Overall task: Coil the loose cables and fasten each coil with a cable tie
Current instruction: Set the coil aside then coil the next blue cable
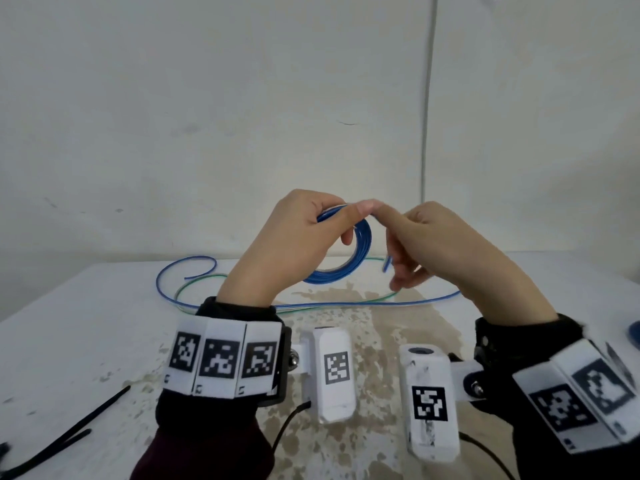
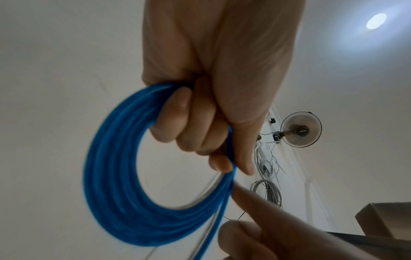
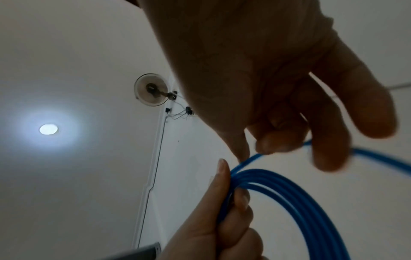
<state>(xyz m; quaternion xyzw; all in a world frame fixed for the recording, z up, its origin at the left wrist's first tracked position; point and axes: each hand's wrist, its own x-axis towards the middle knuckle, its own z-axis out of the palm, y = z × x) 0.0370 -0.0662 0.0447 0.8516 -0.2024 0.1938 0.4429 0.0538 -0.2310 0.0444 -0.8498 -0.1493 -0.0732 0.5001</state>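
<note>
While raised above the stained white table, left hand curled tight round a round, smooth blue coil, right hand pinching its loose strand by thumb and forefinger, other fingers half bent; thin black ties flat at left.

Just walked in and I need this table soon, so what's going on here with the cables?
A person is coiling a blue cable above the table. The left hand grips the coil, while the right hand pinches the loose strand to feed the next loop. More blue and green cable lies uncoiled on the table, and the black cable ties at the near left edge are untouched, so no coil is fastened yet.
</note>
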